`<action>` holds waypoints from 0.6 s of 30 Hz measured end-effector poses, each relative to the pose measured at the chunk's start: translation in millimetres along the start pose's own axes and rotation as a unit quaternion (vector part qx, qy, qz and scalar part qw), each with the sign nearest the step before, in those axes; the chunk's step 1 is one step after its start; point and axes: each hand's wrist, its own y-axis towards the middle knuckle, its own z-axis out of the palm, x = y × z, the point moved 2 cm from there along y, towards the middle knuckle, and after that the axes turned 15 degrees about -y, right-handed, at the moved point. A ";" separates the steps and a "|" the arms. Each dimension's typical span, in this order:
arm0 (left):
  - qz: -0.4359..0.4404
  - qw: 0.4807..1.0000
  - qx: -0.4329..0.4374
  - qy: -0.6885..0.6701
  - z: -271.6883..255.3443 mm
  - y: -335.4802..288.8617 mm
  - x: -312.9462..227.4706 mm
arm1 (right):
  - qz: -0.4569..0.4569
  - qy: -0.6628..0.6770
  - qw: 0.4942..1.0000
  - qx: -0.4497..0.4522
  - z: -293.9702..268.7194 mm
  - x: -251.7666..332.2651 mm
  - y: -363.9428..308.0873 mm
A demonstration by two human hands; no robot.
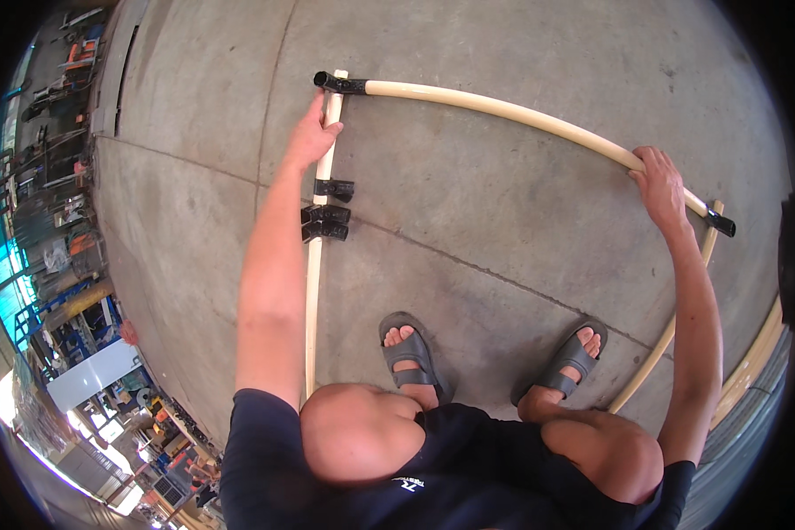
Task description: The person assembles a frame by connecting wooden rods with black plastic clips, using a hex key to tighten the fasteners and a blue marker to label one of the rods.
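Concrete floor (486, 234) on my feed. Left hand (312, 141) grips the left pole (314, 296), right hand (660, 185) wraps the crossbar (503, 108). Black connectors (355, 87) already sit past each hand; three clamps (325, 215) behind my left carry no crossbar yet.

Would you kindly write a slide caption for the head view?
The left hand and right hand touch cream pipes with black connectors.

Cream crossbar tube (503, 109) — is lying across the far side, a black left connector (348, 86) and black right connector (721, 222) capping its ends. Left cream tube (314, 305) — is carrying three black fittings (325, 214). Right cream tube (646, 368) — is slanting nearward.
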 end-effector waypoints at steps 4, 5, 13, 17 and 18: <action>0.014 1.000 0.012 -0.011 -1.3 7.3 7.1 | -0.005 0.004 1.000 -0.004 -1.5 -0.4 1.2; 0.014 1.000 0.014 -0.002 -2.1 7.5 9.2 | -0.003 0.003 1.000 -0.002 -2.0 0.9 1.2; 0.000 0.994 -0.037 0.105 10.6 -9.5 -16.9 | -0.042 -0.052 0.992 0.105 -27.7 10.5 27.4; 0.031 0.987 -0.069 0.142 3.9 -13.5 -5.5 | -0.164 -0.046 0.977 0.124 -41.2 120.1 104.3; 0.023 0.988 -0.068 0.137 3.4 -13.4 -1.4 | -0.175 -0.043 0.977 0.118 -40.7 153.9 123.8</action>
